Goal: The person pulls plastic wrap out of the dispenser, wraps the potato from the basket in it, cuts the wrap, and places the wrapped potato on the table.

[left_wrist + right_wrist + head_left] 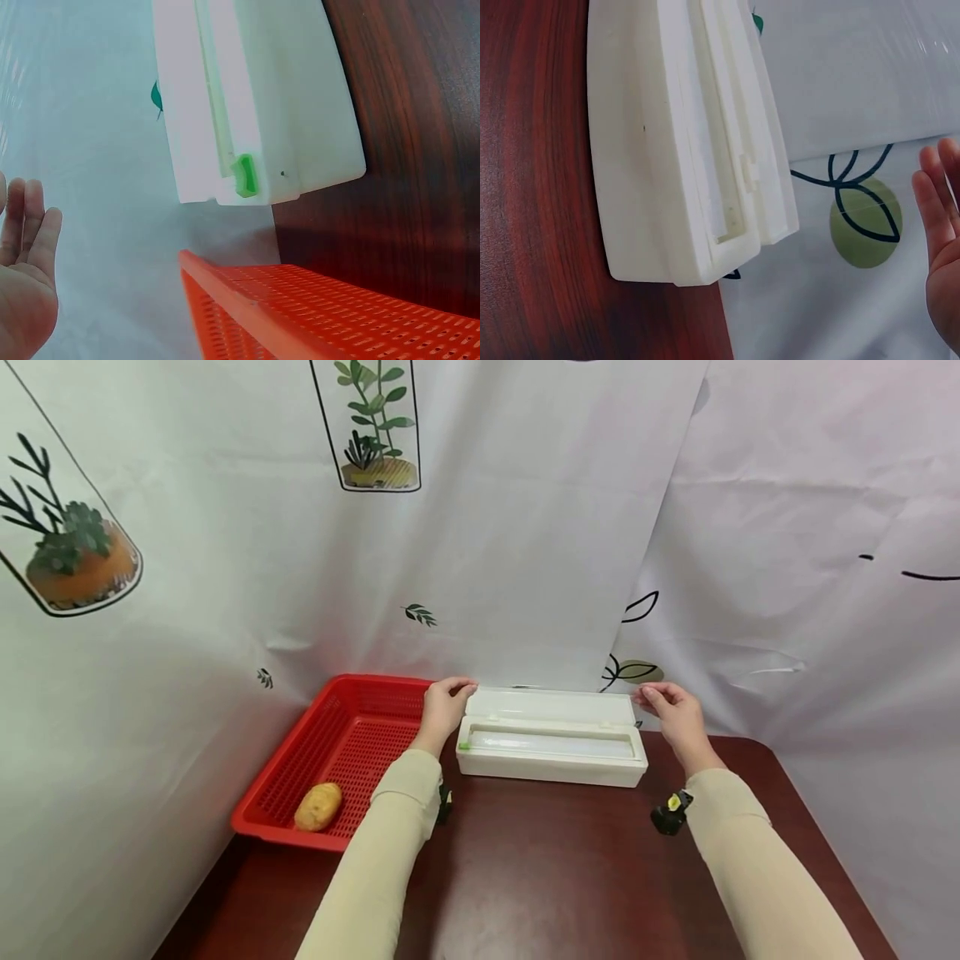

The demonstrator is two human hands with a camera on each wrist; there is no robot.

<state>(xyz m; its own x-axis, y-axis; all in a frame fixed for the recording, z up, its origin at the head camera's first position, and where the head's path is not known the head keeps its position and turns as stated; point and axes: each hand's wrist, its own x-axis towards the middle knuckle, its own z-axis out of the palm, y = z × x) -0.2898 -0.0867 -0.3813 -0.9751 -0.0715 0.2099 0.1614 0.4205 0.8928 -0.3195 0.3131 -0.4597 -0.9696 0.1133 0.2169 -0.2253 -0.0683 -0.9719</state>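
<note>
The white dispenser box (551, 771) stands right of center in the head frame, on the dark red surface (555, 868), with its lid (551, 703) raised. The left hand (444, 708) is positioned at the lid's left end and the right hand (678, 714) at its right end; on both hands, thumb and forefinger pinch clear film (930, 41), visible only as faint glossy streaks. A green slider (245, 176) sits at the box's left end. At left center, a red basket (382, 739) contains one potato (318, 807).
</note>
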